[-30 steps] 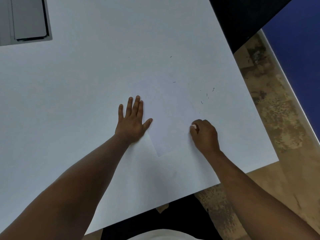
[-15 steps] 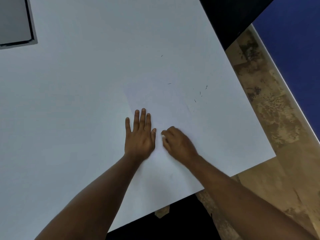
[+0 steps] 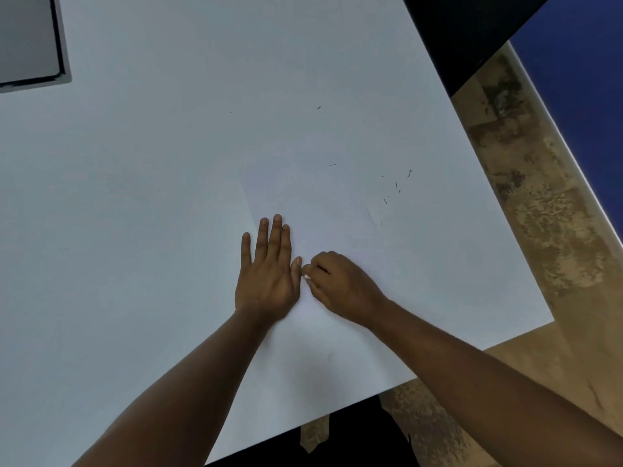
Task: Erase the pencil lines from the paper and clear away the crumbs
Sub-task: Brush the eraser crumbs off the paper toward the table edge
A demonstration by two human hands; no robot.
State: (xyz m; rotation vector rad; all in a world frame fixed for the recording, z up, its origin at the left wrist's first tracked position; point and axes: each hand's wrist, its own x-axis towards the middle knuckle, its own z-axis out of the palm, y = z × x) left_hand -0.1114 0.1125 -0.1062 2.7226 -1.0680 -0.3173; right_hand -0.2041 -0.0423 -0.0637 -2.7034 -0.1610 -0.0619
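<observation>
The left hand (image 3: 268, 274) lay flat, fingers spread, pinning the white rectangular sheet of paper (image 3: 313, 210) to the pale white tabletop (image 3: 135, 197). Touching its thumb, the right hand (image 3: 340, 284) was curled around a small white eraser (image 3: 306, 278), whose tip only just showed. No pencil lines were visible, so the erasing looked nearly done. Up and to the right of that hand, dark eraser crumbs (image 3: 396, 185) lay scattered, not yet cleared.

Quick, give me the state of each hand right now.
Left hand: open, flat, palm down on the paper, holding nothing.
Right hand: closed, pinching a small white eraser at its fingertips, beside the left thumb.
</observation>
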